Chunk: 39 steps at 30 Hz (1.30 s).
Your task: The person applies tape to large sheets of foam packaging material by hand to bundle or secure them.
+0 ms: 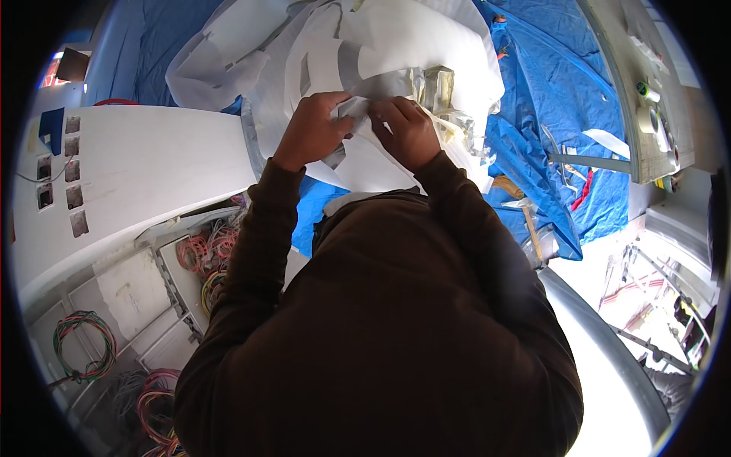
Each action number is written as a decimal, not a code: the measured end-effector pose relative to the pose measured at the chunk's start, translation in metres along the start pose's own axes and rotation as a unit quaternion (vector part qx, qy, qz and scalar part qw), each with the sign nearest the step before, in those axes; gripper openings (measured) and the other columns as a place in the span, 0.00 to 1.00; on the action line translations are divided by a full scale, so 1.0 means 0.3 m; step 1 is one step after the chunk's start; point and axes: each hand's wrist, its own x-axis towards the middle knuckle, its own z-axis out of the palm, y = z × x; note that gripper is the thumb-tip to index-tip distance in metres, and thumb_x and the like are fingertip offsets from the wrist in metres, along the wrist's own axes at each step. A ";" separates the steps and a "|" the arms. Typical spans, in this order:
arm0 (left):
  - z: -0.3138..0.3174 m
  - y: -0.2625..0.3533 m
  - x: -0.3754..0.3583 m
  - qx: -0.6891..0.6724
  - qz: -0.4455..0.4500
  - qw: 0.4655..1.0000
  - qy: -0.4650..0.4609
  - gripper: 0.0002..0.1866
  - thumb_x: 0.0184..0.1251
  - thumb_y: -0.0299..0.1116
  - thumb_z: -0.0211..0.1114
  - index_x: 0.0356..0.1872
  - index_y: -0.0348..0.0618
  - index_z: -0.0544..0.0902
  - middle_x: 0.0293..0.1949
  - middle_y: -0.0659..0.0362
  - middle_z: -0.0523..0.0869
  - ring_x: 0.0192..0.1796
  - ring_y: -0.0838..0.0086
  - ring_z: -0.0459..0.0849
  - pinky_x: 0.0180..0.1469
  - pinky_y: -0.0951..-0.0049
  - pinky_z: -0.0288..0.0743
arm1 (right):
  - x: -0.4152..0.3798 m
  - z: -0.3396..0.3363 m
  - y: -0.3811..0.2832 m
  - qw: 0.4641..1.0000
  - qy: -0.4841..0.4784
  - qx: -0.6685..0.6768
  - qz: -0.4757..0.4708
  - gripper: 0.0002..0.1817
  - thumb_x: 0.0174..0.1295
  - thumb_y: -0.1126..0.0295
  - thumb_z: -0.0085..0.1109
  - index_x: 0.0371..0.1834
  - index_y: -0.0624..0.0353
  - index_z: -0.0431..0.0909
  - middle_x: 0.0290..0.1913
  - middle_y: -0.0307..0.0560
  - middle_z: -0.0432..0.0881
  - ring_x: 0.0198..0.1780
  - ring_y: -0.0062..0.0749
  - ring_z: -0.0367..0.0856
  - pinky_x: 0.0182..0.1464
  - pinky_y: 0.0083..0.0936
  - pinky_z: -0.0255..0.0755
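Note:
My left hand (316, 128) is closed in a pinch on a light grey strip of tape (353, 109). Close on its right, my right hand (407, 131) has its fingers bent together at the other end of the same strip; the fingertips are partly hidden. Beneath both hands spreads white plastic sheeting (411, 38), which covers something bulky whose shape cannot be made out. More grey tape (388, 84) runs across the sheeting just beyond my fingers. Beside my right hand sits a shiny, crumpled silver-yellow patch (439, 87).
A white panel (175, 152) with square cutouts stands at left, above coiled wires (84, 344). Blue tarp (533, 91) hangs at right. A shelf (636, 91) there holds rolls of tape (647, 119). A wooden-handled tool (531, 231) lies near the tarp's lower edge.

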 end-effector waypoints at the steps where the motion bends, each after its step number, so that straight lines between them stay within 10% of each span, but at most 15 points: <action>1: -0.001 0.001 0.000 0.027 0.010 1.000 0.005 0.16 0.64 0.23 0.67 0.51 0.24 0.83 0.34 0.49 0.90 0.33 0.71 0.91 0.39 0.72 0.82 | -0.001 0.002 -0.007 1.000 -0.004 0.007 0.029 0.08 0.56 0.75 0.67 0.37 0.57 0.79 0.37 0.46 0.82 0.37 0.47 0.84 0.40 0.39 0.80; 5: 0.016 0.052 -0.017 0.017 -0.007 0.999 0.047 0.16 0.64 0.24 0.66 0.50 0.25 0.83 0.33 0.48 0.90 0.33 0.71 0.91 0.38 0.71 0.83 | 0.012 -0.013 -0.006 0.989 -0.012 0.018 0.145 0.12 0.53 0.72 0.71 0.38 0.58 0.78 0.39 0.46 0.82 0.39 0.47 0.85 0.41 0.40 0.81; 13: 0.043 0.092 -0.040 0.088 0.081 0.982 0.146 0.10 0.61 0.27 0.64 0.42 0.33 0.83 0.30 0.40 0.84 0.32 0.45 0.85 0.34 0.59 0.78 | 0.042 0.027 0.038 0.996 0.026 -0.026 0.076 0.18 0.48 0.71 0.76 0.42 0.60 0.79 0.42 0.48 0.82 0.43 0.51 0.85 0.46 0.41 0.80; 22: 0.090 0.072 -0.031 0.024 0.114 0.987 0.107 0.13 0.62 0.31 0.68 0.44 0.34 0.82 0.32 0.39 0.84 0.34 0.41 0.84 0.37 0.56 0.79 | 0.044 0.040 0.019 0.994 0.064 -0.078 0.032 0.11 0.53 0.71 0.69 0.41 0.57 0.83 0.40 0.47 0.87 0.41 0.47 0.86 0.46 0.41 0.79; 39: 0.045 0.000 -0.076 -0.047 -0.023 0.964 0.261 0.11 0.61 0.32 0.70 0.31 0.32 0.82 0.21 0.53 0.80 0.25 0.74 0.74 0.32 0.70 0.72 | 0.030 0.004 0.007 0.995 0.031 -0.043 0.079 0.10 0.57 0.73 0.65 0.42 0.54 0.84 0.33 0.43 0.85 0.35 0.40 0.85 0.47 0.38 0.74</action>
